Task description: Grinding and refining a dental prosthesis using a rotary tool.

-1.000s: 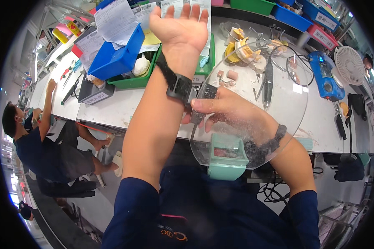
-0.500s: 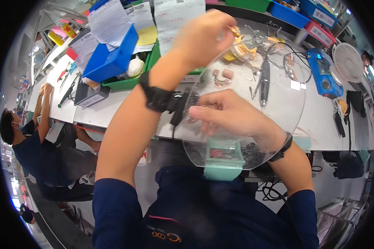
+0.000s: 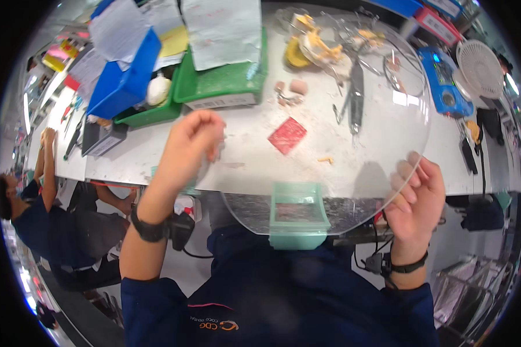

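Note:
My left hand (image 3: 192, 143) hovers over the front of the bench beside the green tray, its fingers loosely bent and a little blurred. Nothing shows in it. By the right edge of the round clear shield (image 3: 330, 179) is my right hand (image 3: 414, 199), palm turned up and fingers half curled apart. Some of its fingers appear through the shield; whether they touch it I cannot tell. Under the shield lie a red square sheet (image 3: 287, 136), a small yellow scrap (image 3: 326, 159), pinkish pieces (image 3: 298, 87), a grey handpiece (image 3: 356, 95) and a dental cast with yellow parts (image 3: 318, 49).
A green tray (image 3: 220, 89) with papers stands left of centre, beside a tilted blue bin (image 3: 124, 81). A light-green box (image 3: 300, 237) sits at the bench's front edge. Rightward are a blue control unit (image 3: 446, 81) and a white fan (image 3: 480, 69). Another person (image 3: 58, 225) works at left.
My left hand has come back from the dental cast, toward me and left. My right hand has moved right from mid-bench. The red sheet and yellow scrap now show.

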{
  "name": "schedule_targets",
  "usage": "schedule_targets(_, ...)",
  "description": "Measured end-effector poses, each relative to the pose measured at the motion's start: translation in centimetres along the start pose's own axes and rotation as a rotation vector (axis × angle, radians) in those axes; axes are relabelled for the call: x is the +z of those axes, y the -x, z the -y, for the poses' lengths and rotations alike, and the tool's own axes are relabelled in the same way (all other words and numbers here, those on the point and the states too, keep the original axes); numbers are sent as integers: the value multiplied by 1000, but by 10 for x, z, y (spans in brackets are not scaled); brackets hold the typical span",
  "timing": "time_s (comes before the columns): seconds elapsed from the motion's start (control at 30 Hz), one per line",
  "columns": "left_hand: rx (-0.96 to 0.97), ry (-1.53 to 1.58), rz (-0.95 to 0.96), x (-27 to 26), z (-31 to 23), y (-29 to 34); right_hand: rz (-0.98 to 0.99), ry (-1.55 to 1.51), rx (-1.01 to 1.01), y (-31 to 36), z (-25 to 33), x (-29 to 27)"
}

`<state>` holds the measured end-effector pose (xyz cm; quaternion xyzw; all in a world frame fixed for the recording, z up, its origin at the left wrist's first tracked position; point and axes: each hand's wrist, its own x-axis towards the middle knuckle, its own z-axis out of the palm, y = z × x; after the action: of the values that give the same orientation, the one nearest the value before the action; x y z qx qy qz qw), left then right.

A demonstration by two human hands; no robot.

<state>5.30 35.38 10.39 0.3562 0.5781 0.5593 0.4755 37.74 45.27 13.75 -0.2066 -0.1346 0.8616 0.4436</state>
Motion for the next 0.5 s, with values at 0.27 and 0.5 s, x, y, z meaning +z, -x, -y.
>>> schedule_targets(0.27, 937, -1005, -296, 59, 25, 1, -127, 442, -56, -79, -34, -13)
schedule_targets(0.5, 730, -999, -25, 73, -22, -51, -32, 751, -90, -95, -37, 18)
